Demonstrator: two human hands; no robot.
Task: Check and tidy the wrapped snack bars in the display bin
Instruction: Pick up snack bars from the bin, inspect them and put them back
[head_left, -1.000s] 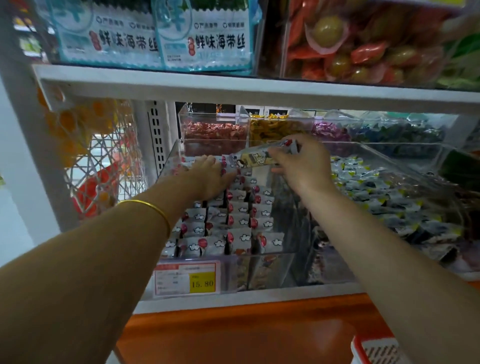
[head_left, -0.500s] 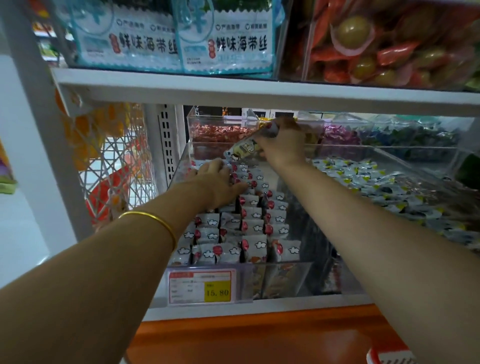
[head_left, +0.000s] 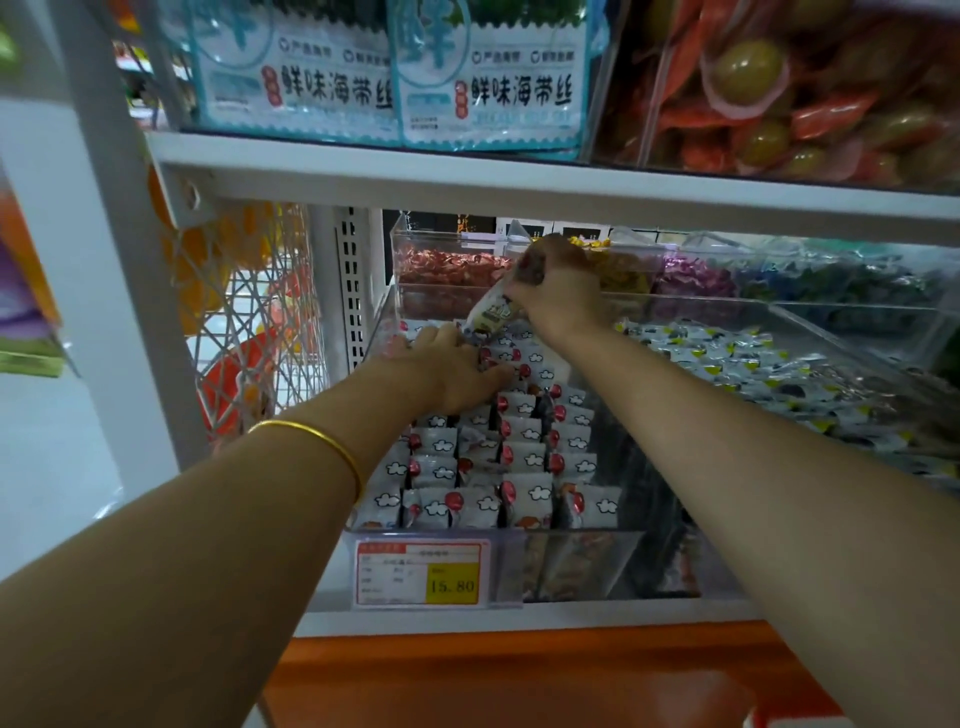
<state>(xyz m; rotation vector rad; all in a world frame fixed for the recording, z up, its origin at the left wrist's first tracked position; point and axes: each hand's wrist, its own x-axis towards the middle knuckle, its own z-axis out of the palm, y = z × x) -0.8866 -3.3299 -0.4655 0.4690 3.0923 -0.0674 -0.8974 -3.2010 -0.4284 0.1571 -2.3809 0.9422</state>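
Farther back goes the right grip (head_left: 561, 296), curled round a tilted snack bar (head_left: 491, 314); left grip (head_left: 452, 369) flat on the rows (head_left: 522, 460); price tag (head_left: 423, 571) reads 15.80.

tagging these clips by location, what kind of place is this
Most likely a shop's snack aisle: a price tag reading 15.80 fronts a clear display bin of wrapped snack bars, and sealed food packets sit on the white shelf above.
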